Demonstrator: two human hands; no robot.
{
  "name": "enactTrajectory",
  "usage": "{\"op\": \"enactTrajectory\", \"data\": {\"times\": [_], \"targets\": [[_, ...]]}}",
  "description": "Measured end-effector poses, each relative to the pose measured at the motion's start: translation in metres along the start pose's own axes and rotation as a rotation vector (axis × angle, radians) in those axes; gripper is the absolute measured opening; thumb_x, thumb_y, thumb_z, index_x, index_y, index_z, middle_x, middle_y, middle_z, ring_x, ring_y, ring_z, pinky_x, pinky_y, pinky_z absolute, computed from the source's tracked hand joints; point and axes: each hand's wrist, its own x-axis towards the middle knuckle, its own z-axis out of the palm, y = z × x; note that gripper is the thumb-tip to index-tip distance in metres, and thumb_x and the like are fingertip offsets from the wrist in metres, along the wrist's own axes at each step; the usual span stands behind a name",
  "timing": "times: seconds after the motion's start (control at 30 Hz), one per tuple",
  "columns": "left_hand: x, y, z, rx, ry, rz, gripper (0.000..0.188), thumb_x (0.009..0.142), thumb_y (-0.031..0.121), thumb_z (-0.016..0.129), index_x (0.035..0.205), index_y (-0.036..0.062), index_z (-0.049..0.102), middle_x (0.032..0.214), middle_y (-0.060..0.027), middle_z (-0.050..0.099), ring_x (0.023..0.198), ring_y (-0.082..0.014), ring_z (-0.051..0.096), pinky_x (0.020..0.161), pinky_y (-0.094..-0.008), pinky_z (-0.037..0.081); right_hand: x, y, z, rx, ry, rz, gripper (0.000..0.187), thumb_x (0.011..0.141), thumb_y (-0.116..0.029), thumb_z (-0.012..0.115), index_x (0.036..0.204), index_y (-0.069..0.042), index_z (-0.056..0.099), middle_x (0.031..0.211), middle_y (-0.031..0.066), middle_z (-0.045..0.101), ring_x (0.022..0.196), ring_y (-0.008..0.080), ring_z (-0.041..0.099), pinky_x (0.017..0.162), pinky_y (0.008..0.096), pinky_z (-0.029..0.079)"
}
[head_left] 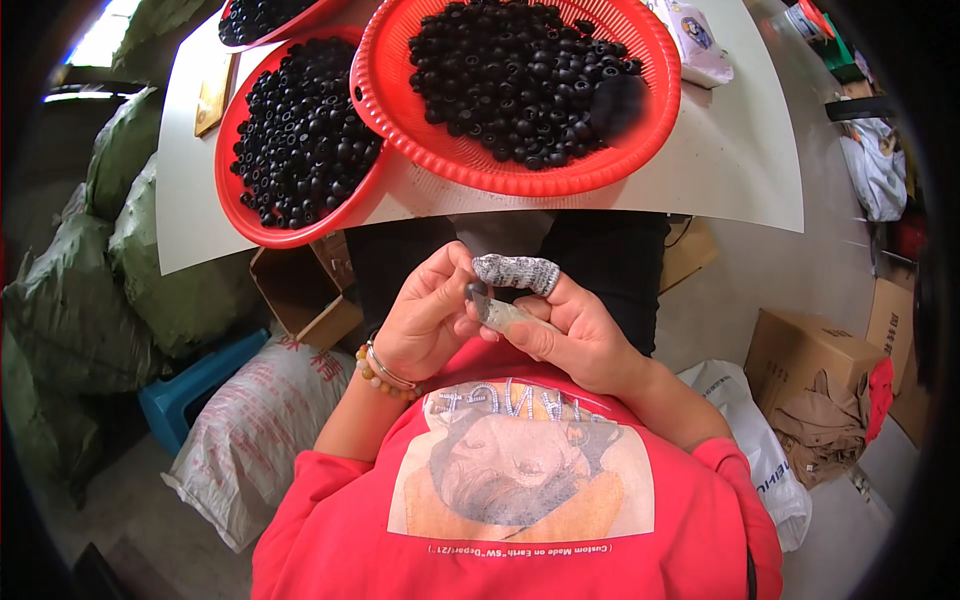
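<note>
Above my lap, both hands meet close together. My left hand pinches a small black round piece between thumb and fingers. In my right hand is a short flat blade with a pale, cloudy handle, its tip up against the black piece. A grey knitted finger cover sits on my right index finger, which bends over the piece. Ahead on the table, a large red basket and a red basin hold many similar black pieces, some showing holes. The exact edge of the blade is hard to make out.
The white table spans the front, with another red container and a white packet on it. Sacks and a blue stool stand at left. Cardboard boxes and a white bag lie at right.
</note>
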Motion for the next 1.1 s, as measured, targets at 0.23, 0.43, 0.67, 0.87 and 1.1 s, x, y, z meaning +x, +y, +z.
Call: {"op": "enactTrajectory", "data": {"times": [0.23,0.43,0.67,0.87,1.1], "targets": [[-0.0017,0.0006,-0.0004,0.022,0.013,-0.020,0.012,0.084,0.014,0.049,0.088,0.0067,0.040,0.072,-0.0043,0.050,0.049,-0.0062,0.040,0.043,-0.0172,0.036,-0.0010,0.0012,0.0000,0.009,-0.013,0.010,0.035,0.085,-0.005,0.045,0.118,0.000,0.034,0.111,0.0058,0.046,0.102,0.0094,0.044,0.086,0.0229,0.035],[-0.0025,0.0004,-0.0011,0.011,0.022,-0.044,0.013,0.084,0.014,0.049,0.089,0.0057,0.040,0.070,-0.0063,0.052,0.048,-0.0069,0.043,0.042,-0.0166,0.035,-0.0015,0.0009,-0.0001,0.033,-0.028,0.006,0.035,0.085,-0.004,0.045,0.118,0.000,0.035,0.110,0.0055,0.047,0.101,0.0093,0.045,0.085,0.0226,0.036],[-0.0030,0.0024,-0.0016,0.003,0.014,-0.071,0.012,0.084,0.014,0.049,0.087,0.0049,0.042,0.067,-0.0050,0.051,0.050,-0.0068,0.045,0.045,-0.0177,0.039,-0.0027,0.0032,-0.0010,-0.010,-0.014,0.014,0.034,0.085,-0.004,0.046,0.117,0.000,0.036,0.106,0.0064,0.049,0.098,0.0100,0.047,0.084,0.0234,0.037],[-0.0036,0.0055,0.0039,0.025,0.036,-0.064,0.011,0.084,0.014,0.050,0.083,0.0048,0.044,0.066,-0.0024,0.050,0.051,-0.0052,0.044,0.052,-0.0208,0.046,-0.0007,0.0037,-0.0003,-0.004,-0.009,0.009,0.033,0.085,-0.004,0.046,0.116,0.001,0.038,0.105,0.0064,0.049,0.098,0.0104,0.047,0.085,0.0239,0.038],[-0.0034,0.0039,-0.0007,-0.027,0.024,-0.086,0.011,0.083,0.013,0.051,0.083,0.0044,0.044,0.066,-0.0025,0.049,0.051,-0.0054,0.043,0.054,-0.0227,0.047,0.0013,0.0005,0.0003,0.004,-0.012,0.027,0.030,0.085,-0.005,0.046,0.114,0.002,0.040,0.105,0.0062,0.050,0.098,0.0112,0.047,0.085,0.0242,0.037]]}}
